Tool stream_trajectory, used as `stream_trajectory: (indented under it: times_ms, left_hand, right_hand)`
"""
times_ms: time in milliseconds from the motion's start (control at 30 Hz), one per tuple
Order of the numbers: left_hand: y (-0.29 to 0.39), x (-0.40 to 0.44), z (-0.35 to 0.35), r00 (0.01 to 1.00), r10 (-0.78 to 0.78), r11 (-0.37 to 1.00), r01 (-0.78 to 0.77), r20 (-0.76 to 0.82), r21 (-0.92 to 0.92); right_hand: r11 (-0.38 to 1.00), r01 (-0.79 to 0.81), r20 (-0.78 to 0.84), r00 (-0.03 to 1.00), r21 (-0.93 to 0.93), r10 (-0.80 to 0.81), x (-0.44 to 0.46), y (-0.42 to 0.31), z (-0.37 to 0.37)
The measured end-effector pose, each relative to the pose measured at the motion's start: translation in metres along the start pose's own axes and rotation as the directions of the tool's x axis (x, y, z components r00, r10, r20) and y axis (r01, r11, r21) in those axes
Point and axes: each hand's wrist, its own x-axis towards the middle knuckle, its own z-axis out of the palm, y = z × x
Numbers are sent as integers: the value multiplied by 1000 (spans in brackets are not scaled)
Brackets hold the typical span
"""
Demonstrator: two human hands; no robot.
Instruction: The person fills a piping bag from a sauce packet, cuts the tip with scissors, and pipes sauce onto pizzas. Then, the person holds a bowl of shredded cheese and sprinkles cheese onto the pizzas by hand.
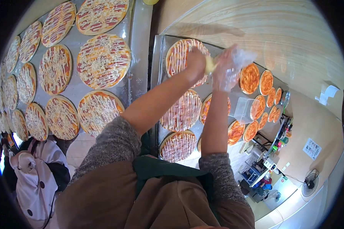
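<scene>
My left hand [196, 63] is closed around the lower end of a clear plastic piping bag [210, 65] with pale yellow sauce in it. Clear plastic covers my right hand [224, 70], which grips the same bag farther up. Loose plastic sticks out beyond the fingers. Both hands are over a pizza [177, 57] with white sauce lines, partly hidden by my left hand. Just below lie a striped pizza [181, 110] and a partly hidden one with toppings and no lines [205, 108]. Another striped pizza [178, 146] is nearest my body.
A clear plastic container [245, 110] stands right of my right forearm, near pizza bases with red sauce [249, 78]. At left, a metal table [139, 76] bears many crumb-topped pizzas [104, 61]. A person in a pale garment [36, 183] is at lower left. A wall [275, 30] borders the far side.
</scene>
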Motion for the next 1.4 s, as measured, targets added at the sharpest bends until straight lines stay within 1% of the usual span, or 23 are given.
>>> stream_trajectory:
  times_ms: [33, 67, 133, 200, 267, 367, 467, 500, 600, 667, 733, 767, 833, 867, 933, 1033, 1100, 1133, 1200, 1267, 1300, 1333, 1400]
  left_hand:
    - [4, 5, 1, 1000, -13, 1000, 13, -23, -4]
    - [6, 8, 2, 999, -27, 1000, 26, -43, -8]
    - [-6, 12, -3, 998, -53, 999, 53, -35, 1]
    - [-38, 10, -22, 997, -78, 997, 78, 18, 29]
    - [-55, -21, -44, 984, -156, 987, 157, 83, -11]
    - [-72, -60, -59, 957, -281, 956, 285, 67, -69]
    - [-91, -74, -79, 929, -331, 943, 334, 166, 13]
    - [-99, -76, -85, 916, -338, 938, 347, 215, -2]
    - [-59, -138, -83, 778, -345, 907, 421, 525, -29]
    - [-46, -176, -95, 656, -299, 894, 446, 693, -37]
    - [-60, -193, -116, 563, -224, 899, 435, 795, -55]
    - [-69, -203, -126, 553, -178, 965, 259, 814, 35]
    - [-94, -224, -135, 654, -257, 963, 238, 711, 129]
    - [-108, -237, -139, 704, -281, 959, 227, 653, 168]
    - [-128, -295, -140, 638, -276, 960, 224, 719, 169]
    - [-197, -328, -155, 442, -429, 778, 624, 788, 73]
    - [-233, -367, -160, 464, -403, 817, 572, 789, 81]
    - [-248, -388, -158, 471, -388, 833, 547, 792, 83]
    - [-271, -427, -146, 632, -383, 922, 307, 674, 236]
    - [-305, -430, -144, 656, -433, 901, 332, 618, 279]
    - [-317, -425, -148, 586, -380, 925, 246, 716, 289]
    - [-330, -421, -153, 505, -321, 947, 161, 801, 277]
    - [-342, -411, -135, 565, -484, 870, 392, 668, 299]
  right_hand:
    - [977, -72, 12, 997, 202, 71, 9, -1, 8]
    - [965, -75, 9, 997, 251, 75, 14, -1, 12]
    - [996, -40, -15, 999, 84, 41, 7, -9, 7]
    - [936, 28, -29, 999, -350, -41, -23, -17, -13]
    - [991, -123, 37, 991, -57, 125, -55, -2, -15]
    - [898, -284, 96, 959, 336, 267, -94, 11, -23]
    - [810, -304, 24, 941, 502, 338, -122, -9, -48]
    - [740, -401, 43, 891, 540, 451, -121, -34, -64]
    - [902, -366, 288, 911, 228, 296, -165, -16, -88]
    - [635, -345, 242, 938, 691, 247, -176, -37, -103]
    - [415, -266, 203, 961, 870, 190, -180, -68, -144]
    - [497, -248, 171, 966, 832, 195, -201, -61, -149]
    - [646, -218, 114, 973, 732, 198, -249, -42, -154]
    - [556, -250, 152, 964, 793, 216, -267, -35, -164]
    - [360, -308, 240, 945, 881, 222, -302, -22, -190]
    - [118, -182, 127, 922, 976, 367, -364, 7, -214]
    - [-136, -87, 138, 891, 987, 433, -406, 24, -233]
    - [18, -123, 101, 880, 992, 464, -427, 33, -246]
    - [297, -196, 30, 875, 935, 484, -459, 56, -279]
    - [510, -251, -4, 895, 823, 446, -477, 75, -332]
    - [598, -274, 2, 910, 753, 415, -483, 76, -361]
    - [571, -266, -7, 903, 777, 430, -487, 72, -384]
    - [619, -323, 41, 904, 716, 425, -489, 63, -434]
